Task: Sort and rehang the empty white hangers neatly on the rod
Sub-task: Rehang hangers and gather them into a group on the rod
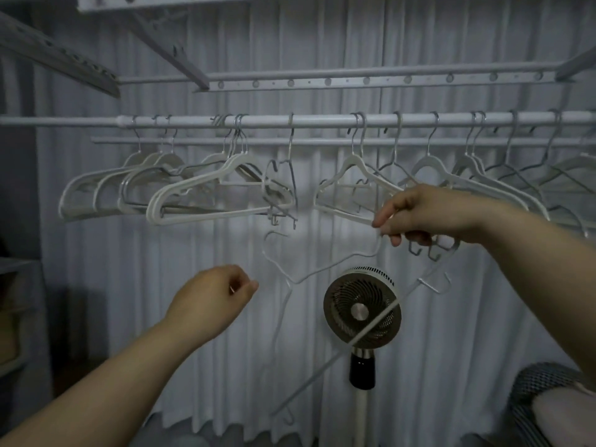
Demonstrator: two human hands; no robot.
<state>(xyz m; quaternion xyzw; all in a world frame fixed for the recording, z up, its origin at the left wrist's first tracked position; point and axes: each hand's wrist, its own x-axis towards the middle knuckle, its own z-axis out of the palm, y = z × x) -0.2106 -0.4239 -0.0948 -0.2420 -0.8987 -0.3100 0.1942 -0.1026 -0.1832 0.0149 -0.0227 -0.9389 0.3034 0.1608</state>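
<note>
Left hand (213, 295): fingers curled, thumb against forefinger; whether they pinched anything could not be told. Right hand (416, 214): fingers pinched a white wire hanger (374, 321), tilted below the rod (322, 119). Step: rehanging. Next move probably required levelling its hook over the rod's bare stretch.

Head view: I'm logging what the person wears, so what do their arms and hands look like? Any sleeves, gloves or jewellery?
The left forearm and the right forearm are bare to the picture's edge, with no sleeve in view. The left hand and the right hand wear no gloves. No watch, bracelet or ring shows, though the picture is dim.
</note>
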